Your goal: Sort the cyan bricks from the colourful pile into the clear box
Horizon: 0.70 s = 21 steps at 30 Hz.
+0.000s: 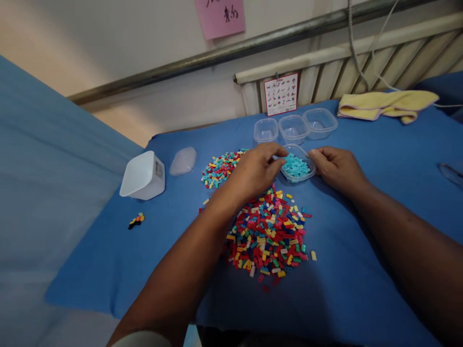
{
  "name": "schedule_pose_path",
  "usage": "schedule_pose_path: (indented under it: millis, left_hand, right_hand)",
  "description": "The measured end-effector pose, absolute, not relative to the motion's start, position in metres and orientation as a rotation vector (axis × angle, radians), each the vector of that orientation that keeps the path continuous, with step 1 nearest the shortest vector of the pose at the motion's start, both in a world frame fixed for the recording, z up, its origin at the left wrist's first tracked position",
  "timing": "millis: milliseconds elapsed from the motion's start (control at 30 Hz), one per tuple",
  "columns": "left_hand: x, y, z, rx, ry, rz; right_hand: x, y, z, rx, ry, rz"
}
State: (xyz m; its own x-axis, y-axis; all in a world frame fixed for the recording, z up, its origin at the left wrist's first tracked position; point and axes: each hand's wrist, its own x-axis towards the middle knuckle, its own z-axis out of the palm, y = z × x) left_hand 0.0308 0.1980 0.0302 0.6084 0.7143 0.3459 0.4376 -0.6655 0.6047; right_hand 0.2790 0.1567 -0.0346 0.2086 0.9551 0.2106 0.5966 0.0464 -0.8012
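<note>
A small clear tub (pixel 307 177) filled with light blue bricks (pixel 295 166) sits on the blue cloth. My left hand (pixel 255 171) rests at its left rim, fingers curled with tips at the tub's edge. My right hand (pixel 336 166) touches the right rim, fingers pinched together there. Whether either hand holds a brick is hidden. A large heap of mixed red, yellow, blue and green bricks (pixel 269 236) lies just in front of the tub. A smaller mixed heap (pixel 219 168) lies to the left, behind my left hand.
Three empty clear tubs (pixel 293 126) stand in a row behind. A white scale-like box (pixel 143 176) and a clear lid (pixel 183 161) lie at the left. A few loose bricks (pixel 136 220) lie near the cloth's left edge. A yellow towel (pixel 387 105) lies at the back right.
</note>
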Motion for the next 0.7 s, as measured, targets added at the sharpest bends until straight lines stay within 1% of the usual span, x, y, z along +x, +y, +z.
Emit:
schedule_pose_path:
  millis: [133,267,433,633,700]
  left_hand:
    - [-0.025,0.207,0.034,2.286,1.213,0.887]
    - [-0.079,0.207,0.021,2.073,1.535,0.876]
    - [-0.101,0.2,0.0,2.293,1.597,0.617]
    - [-0.082,0.182,0.006,2.498,1.562,0.189]
    - [-0.078,0.178,0.006,2.523,1.618,0.101]
  right_hand:
    - [0.28,0.155,-0.033,-1.679,-1.482,0.577]
    - [0.28,0.152,-0.032,-1.736,-1.48,0.576]
    - [0.28,0.151,-0.036,-1.792,-1.487,0.512]
    - [0.283,0.152,-0.041,-1.806,-1.481,0.488]
    - [0.284,0.153,-0.042,-1.803,-1.47,0.49]
